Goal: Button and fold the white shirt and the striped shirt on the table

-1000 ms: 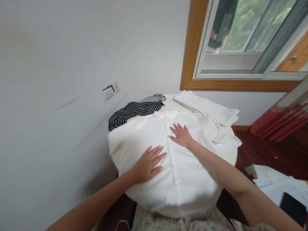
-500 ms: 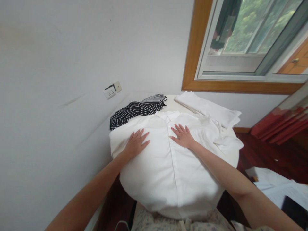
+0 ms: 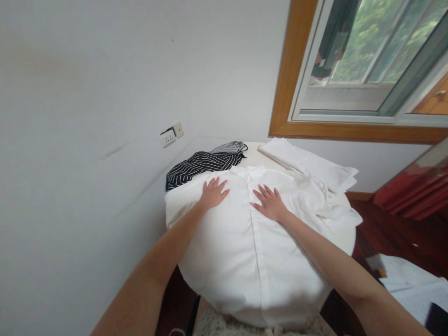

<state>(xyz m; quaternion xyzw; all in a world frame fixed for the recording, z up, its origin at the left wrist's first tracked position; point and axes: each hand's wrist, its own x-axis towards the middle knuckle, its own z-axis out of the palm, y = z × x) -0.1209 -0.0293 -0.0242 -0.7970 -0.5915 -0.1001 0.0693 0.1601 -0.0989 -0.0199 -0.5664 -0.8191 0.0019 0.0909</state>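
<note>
A white button-front shirt (image 3: pixel 245 252) lies spread over a small round table (image 3: pixel 345 233), its collar at the far side. My left hand (image 3: pixel 213 193) rests flat on the shirt's left chest, fingers stretched out. Just right of the button placket, my right hand (image 3: pixel 269 203) also lies flat with fingers spread. Neither hand holds anything. A crumpled sleeve (image 3: pixel 332 207) of the shirt bunches at the right edge.
A black-and-white striped garment (image 3: pixel 203 164) lies at the table's far left. Folded white cloth (image 3: pixel 310 163) sits at the far right. A wall with a socket (image 3: pixel 171 135) is on the left, a wood-framed window (image 3: pixel 350 70) behind, white sheets (image 3: pixel 409 289) on the dark floor at right.
My left hand has slid up the shirt from the lower left toward the collar area. My right hand has stayed almost in place. The view has shifted slightly.
</note>
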